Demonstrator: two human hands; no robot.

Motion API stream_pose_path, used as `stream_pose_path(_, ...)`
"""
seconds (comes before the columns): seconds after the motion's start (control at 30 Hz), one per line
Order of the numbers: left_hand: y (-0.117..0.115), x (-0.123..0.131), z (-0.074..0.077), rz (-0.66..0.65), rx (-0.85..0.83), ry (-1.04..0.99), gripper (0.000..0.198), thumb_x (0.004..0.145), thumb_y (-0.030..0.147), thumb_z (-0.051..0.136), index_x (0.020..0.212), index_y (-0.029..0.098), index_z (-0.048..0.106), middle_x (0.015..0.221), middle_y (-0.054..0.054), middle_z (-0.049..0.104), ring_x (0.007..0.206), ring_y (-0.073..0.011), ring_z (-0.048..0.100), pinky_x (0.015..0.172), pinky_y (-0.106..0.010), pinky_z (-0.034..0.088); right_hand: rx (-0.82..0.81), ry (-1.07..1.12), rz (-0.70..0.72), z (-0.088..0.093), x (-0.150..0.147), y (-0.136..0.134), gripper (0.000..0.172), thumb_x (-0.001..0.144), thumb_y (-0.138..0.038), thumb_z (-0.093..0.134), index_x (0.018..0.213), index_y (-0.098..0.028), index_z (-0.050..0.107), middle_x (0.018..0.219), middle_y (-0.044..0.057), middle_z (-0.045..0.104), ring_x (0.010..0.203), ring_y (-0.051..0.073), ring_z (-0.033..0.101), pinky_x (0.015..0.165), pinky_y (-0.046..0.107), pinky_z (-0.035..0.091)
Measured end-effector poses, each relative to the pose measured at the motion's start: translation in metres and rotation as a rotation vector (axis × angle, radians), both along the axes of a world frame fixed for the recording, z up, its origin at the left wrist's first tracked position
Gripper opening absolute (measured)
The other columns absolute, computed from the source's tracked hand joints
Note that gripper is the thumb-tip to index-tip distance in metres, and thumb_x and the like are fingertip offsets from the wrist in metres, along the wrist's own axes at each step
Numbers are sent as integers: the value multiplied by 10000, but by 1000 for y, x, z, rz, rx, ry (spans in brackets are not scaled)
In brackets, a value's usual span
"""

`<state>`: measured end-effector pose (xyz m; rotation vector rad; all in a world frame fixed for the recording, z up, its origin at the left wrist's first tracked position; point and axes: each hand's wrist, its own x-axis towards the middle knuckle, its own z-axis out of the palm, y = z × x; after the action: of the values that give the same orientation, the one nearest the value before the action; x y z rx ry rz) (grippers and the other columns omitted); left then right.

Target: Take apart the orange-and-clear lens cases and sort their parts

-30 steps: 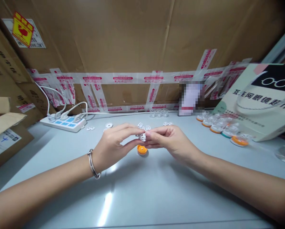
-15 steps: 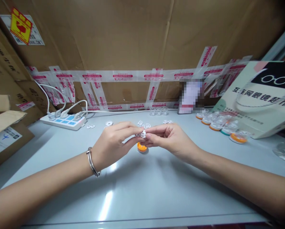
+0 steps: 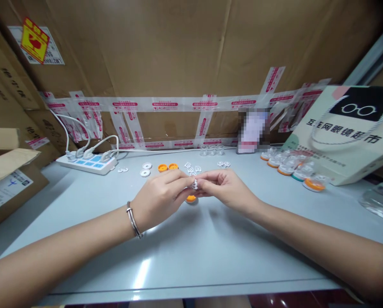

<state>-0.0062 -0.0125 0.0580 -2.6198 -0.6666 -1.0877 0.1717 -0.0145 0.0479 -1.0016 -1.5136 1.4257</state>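
My left hand (image 3: pixel 159 199) and my right hand (image 3: pixel 225 188) meet over the middle of the pale table (image 3: pixel 191 252). Both pinch one small white plastic piece (image 3: pixel 195 184) between their fingertips. Just below it an orange cap (image 3: pixel 190 199) lies on the table, partly hidden by my fingers. A metal bangle (image 3: pixel 134 220) circles my left wrist. Several more small white pieces (image 3: pixel 191 167) lie just behind my hands.
Two orange caps (image 3: pixel 167 167) and white discs (image 3: pixel 145 169) lie behind my left hand. A white power strip (image 3: pixel 88 162) sits far left. Orange-based clear cases (image 3: pixel 290 169) line the right, by a printed bag (image 3: pixel 345 132). Cardboard walls surround the table; a box (image 3: pixel 5 179) stands left.
Both hands stay pinched on the white piece and have shifted slightly. The view has moved, so two orange caps behind my left hand now show.
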Motion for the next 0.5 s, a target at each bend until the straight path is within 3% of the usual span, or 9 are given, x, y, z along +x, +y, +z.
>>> stream_pose_path(0.17, -3, 0, -1, 23, 9, 40, 87, 823, 126, 510, 851, 136, 591, 820, -53, 658, 747, -141, 627, 649, -249, 532, 22, 36, 19, -5, 1, -1, 294, 732, -378, 599, 865, -137, 703, 727, 47, 679, 671, 140, 633, 730, 329, 519)
stream_pose_path(0.5, -3, 6, -8, 46, 102, 127, 116, 827, 92, 474, 837, 117, 587, 745, -65, 639, 679, -150, 607, 593, -261, 514, 162, -123, -47, -16, -1, 1, 204, 764, -259, 537, 815, -169, 712, 664, 13, 653, 680, 145, 624, 682, 286, 515)
